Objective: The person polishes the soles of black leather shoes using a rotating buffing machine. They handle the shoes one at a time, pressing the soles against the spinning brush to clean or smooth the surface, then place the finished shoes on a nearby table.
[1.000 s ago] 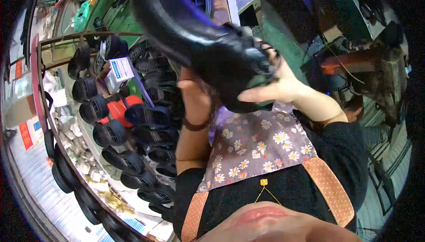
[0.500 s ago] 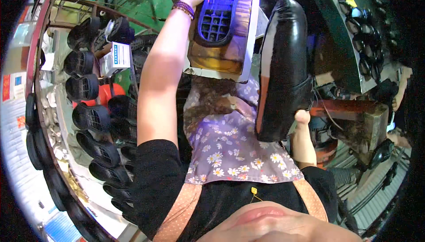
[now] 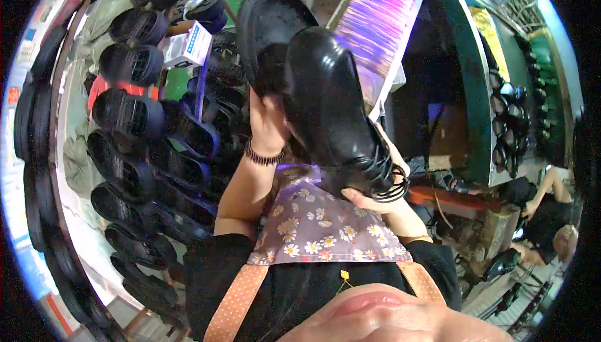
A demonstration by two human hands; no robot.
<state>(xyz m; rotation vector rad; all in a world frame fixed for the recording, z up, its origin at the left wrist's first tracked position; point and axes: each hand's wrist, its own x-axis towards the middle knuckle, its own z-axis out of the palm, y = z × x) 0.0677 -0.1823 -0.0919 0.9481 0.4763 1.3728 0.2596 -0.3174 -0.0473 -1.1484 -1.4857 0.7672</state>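
Observation:
My left hand [image 3: 269, 123] is closed on a black shoe sole [image 3: 256, 29], held up in front of my chest with its rounded end pointing away. Against its right side lies a black leather shoe upper [image 3: 325, 85], tilted with its smooth toe away from me and its laces [image 3: 382, 176] near me. My right hand [image 3: 375, 203] grips the upper at the laced end, thumb showing on the near side. The left fingers are partly hidden behind the sole.
Several rows of black soles [image 3: 128, 116] fill the rack at my left, with a white and blue box [image 3: 188, 44] among them. A lit, ribbed surface [image 3: 382, 29] runs ahead. At the right are a dark panel edge [image 3: 479, 60], a wooden post [image 3: 501, 229] and another person [image 3: 551, 217].
My left hand has brought the sole back from the lit surface to beside the shoe upper. The upper has turned and tilted left, and its laces now show.

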